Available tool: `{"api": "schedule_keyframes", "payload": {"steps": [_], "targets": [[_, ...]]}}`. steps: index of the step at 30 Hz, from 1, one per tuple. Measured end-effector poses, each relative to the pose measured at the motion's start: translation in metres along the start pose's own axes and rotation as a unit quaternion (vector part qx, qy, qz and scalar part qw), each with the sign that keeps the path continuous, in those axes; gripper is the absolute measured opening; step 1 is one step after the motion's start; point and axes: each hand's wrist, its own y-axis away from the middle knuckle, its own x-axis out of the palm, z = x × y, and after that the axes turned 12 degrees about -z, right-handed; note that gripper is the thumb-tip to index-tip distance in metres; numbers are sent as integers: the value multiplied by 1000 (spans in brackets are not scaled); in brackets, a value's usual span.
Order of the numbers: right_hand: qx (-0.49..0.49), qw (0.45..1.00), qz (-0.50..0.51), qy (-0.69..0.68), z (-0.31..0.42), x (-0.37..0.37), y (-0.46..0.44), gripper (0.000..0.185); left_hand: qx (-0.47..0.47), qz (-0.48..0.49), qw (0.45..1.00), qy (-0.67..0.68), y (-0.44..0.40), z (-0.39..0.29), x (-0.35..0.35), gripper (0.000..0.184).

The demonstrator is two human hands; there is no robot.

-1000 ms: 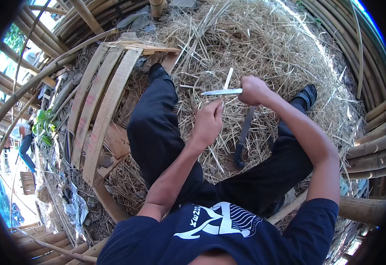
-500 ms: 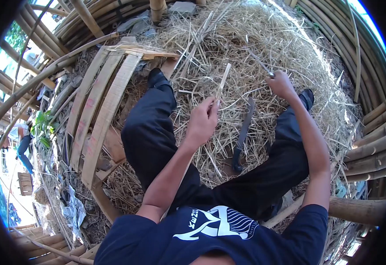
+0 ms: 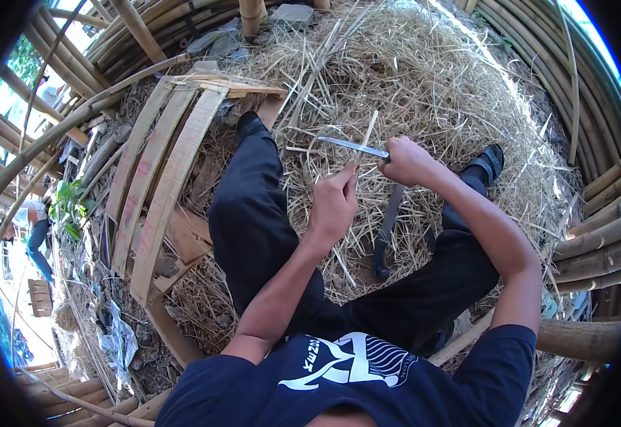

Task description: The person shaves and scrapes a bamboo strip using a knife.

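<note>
My left hand (image 3: 332,201) is closed around a thin, pale bamboo strip (image 3: 371,129), whose far end sticks up beyond my fingers. In my right hand (image 3: 409,162) is a knife (image 3: 353,146), gripped by its handle, with the blade pointing left. The blade lies across the strip just above my left fingertips. Below my right hand, a machete (image 3: 387,231) with a dark handle rests on the shavings between my legs; my right hand hides part of its upper end.
Bamboo shavings (image 3: 424,78) cover the ground. A slatted wooden crate (image 3: 175,181) stands left of my leg. Bamboo poles (image 3: 602,270) line the right side, and more form a frame at left. Another person (image 3: 38,235) is far off at left.
My right hand has swung left and inward with the knife, bringing the blade from the right side onto the strip. My left hand and the strip have shifted slightly.
</note>
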Motion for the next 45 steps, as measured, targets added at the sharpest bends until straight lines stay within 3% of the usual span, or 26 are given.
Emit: {"api": "schedule_keyframes", "payload": {"steps": [3,5,7,9,11,13,15,17,21,23,27,34,36,37,38,39,41,43,45], "targets": [[-8,1000,-21,-8,-3,5,0,27,-19,16,1000,-6,1,-8,-5,27],[37,998,41,42,-8,1,-10,26,-29,46,998,-7,4,-14,-6,26],[31,995,30,87,-31,2,-22,28,-43,44,998,-1,5,-3,-3,25],[148,985,-44,78,-62,-4,-31,31,-53,39,998,5,4,0,-4,24],[309,932,-189,-20,-124,-13,-43,34,-68,51,994,64,7,-3,-11,22],[289,935,-199,50,-139,-29,-35,37,-94,59,988,106,2,8,-11,21],[300,931,-206,30,-125,-21,-17,38,-112,58,985,116,-2,9,-3,20],[211,961,-178,8,-105,-13,-10,35,-138,86,977,138,-4,4,2,22],[161,977,-106,-90,-45,-27,-7,32,-170,96,965,176,-3,5,0,25],[85,994,3,-68,-19,-30,-2,31,-227,74,955,175,-5,-7,-3,25],[-3,999,9,-49,-1,-8,2,26,-195,62,953,222,-6,6,0,30],[4,1000,-19,-21,-1,-3,-3,24,-285,137,893,321,-8,-7,-9,26],[24,998,27,43,-11,-7,-11,24,-304,156,888,308,-5,-9,-8,27],[31,995,-26,91,-21,-7,-19,23,-309,159,886,307,-2,-11,-11,27],[88,991,-50,87,-33,-11,-26,22,-309,157,885,311,-4,-12,-16,27],[206,976,-73,7,-52,-25,-32,24,-306,155,884,317,-8,-16,-19,27],[297,934,-186,63,-127,-36,-43,33,-308,170,874,336,-5,-17,-27,26],[273,938,-192,93,-112,-44,-29,33,-276,135,900,308,-8,2,-21,26],[254,954,-156,40,-96,-32,-15,34,-273,116,905,306,-13,0,-12,26]]}}
